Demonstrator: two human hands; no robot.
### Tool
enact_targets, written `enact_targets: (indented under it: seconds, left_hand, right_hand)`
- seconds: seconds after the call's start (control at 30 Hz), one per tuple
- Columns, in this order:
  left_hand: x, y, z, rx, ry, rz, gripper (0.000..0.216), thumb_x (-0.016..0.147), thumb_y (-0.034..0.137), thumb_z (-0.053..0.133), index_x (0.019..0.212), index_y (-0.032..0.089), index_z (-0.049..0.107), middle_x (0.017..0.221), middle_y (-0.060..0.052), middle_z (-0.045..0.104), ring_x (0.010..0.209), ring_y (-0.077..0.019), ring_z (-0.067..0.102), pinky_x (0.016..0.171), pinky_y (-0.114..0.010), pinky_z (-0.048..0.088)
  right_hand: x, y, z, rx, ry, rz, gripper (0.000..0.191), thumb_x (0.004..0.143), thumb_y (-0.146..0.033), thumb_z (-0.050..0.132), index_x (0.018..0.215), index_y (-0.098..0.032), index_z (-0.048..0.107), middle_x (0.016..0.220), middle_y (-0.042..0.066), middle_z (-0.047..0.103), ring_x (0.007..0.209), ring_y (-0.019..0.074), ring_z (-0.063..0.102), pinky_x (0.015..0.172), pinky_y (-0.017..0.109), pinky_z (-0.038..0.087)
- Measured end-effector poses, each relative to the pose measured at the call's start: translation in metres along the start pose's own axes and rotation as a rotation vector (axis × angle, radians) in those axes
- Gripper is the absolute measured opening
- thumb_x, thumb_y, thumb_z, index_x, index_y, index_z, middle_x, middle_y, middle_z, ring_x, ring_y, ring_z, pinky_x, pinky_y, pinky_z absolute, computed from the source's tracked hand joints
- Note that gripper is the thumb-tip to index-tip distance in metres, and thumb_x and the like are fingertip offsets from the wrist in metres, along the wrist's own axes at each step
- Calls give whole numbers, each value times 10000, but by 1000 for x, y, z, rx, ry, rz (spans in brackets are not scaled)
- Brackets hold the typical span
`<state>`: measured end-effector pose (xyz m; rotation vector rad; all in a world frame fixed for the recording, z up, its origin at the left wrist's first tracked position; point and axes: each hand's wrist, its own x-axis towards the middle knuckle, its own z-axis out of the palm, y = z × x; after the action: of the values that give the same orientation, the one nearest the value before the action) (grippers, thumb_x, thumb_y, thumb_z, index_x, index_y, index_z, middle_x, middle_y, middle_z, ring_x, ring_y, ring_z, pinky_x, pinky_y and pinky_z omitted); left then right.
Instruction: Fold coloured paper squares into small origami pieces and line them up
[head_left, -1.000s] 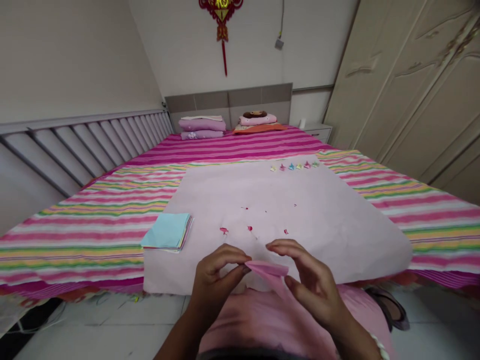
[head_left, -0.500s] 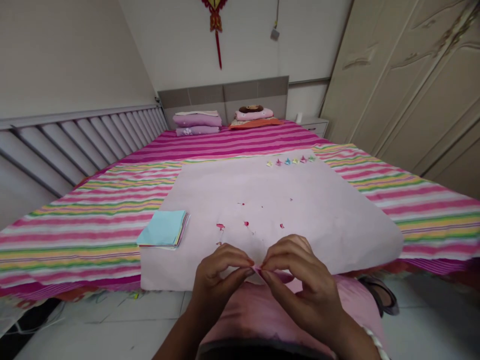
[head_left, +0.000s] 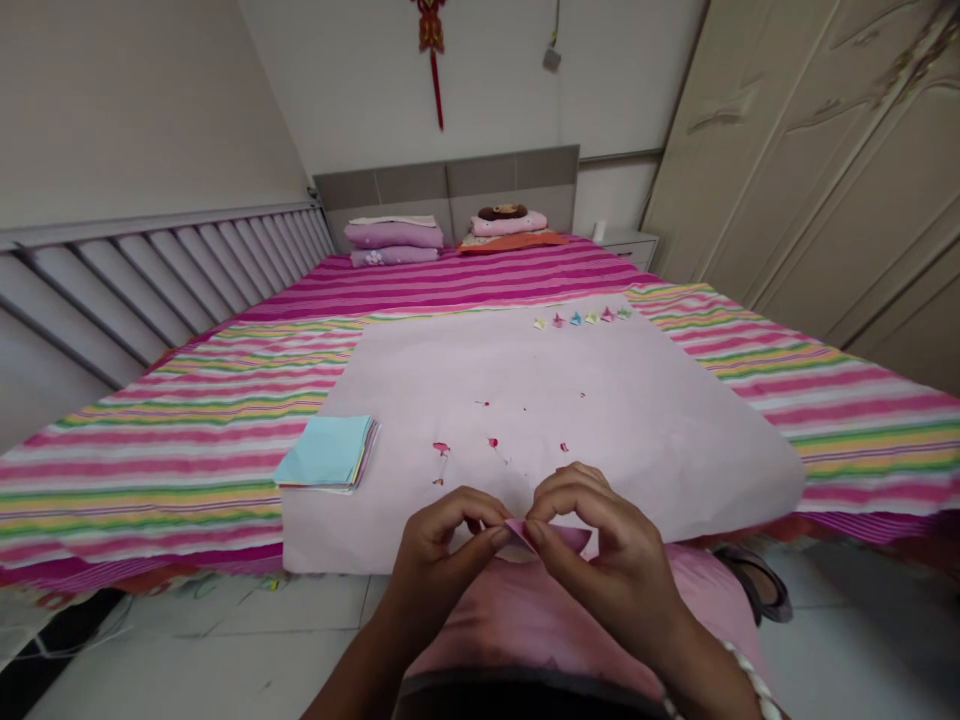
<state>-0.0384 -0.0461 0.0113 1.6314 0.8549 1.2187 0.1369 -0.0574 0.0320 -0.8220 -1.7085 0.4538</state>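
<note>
A small piece of folded pink paper (head_left: pixel 568 538) is pinched between my two hands, just above my lap. My left hand (head_left: pixel 450 545) grips its left corner between thumb and fingertips. On the other side, my right hand (head_left: pixel 600 545) has thumb and forefinger closed on the paper near its middle, hiding part of it. Beyond the hands lies a pale pink sheet (head_left: pixel 637 420) spread over the bed. A stack of square coloured paper (head_left: pixel 326 452), light blue on top, rests at the sheet's left edge.
Several small folded paper pieces (head_left: pixel 576 319) stand in a row at the sheet's far right. Red marks or holes (head_left: pixel 441 447) dot its middle. Folded bedding (head_left: pixel 394 240) sits by the headboard; a slatted rail (head_left: pixel 187 270) runs along the left.
The pink paper shows more of its surface between my hands now. Both hands keep their pinch and have shifted only slightly.
</note>
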Motion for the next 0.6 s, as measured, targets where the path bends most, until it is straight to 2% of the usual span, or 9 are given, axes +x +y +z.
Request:
enact_targets:
  seconds: [0.2,0.3,0.4,0.5,0.6]
  left_hand:
    - [-1,-4,1,-71,20,-70,39,798,194,661,763,199,680,792,-33,670,797,-176,608,732,-283,476]
    - [-2,-4,1,-81,22,-111,14,782,209,680,788,204,692,796,-28,672,780,-164,601,715,-261,473]
    - [-1,0,3,-71,-7,-187,81,774,232,691,848,205,708,804,-29,677,749,-153,595,683,-243,466]
    - [1,2,5,-90,-17,-200,72,765,245,696,796,185,721,784,-34,681,754,-155,603,684,-237,469]
    - [2,-2,7,-125,56,-233,88,741,254,714,746,167,726,753,-33,687,725,-140,598,661,-216,466]
  right_hand:
    - [-4,8,-2,177,-32,313,81,770,-267,699,782,-211,642,727,18,638,688,176,595,658,316,477]
    - [-4,7,-1,260,-63,434,100,771,-278,689,742,-197,641,681,6,627,635,154,585,593,276,479]
    - [-2,5,1,285,-74,450,142,779,-286,674,682,-190,639,649,4,613,625,149,576,595,274,479]
    - [-1,8,3,285,-81,433,158,766,-300,692,665,-190,642,657,6,616,635,149,574,605,269,475]
    - [-4,18,3,372,-67,505,141,758,-330,708,788,-197,672,734,14,643,631,139,572,576,250,470]
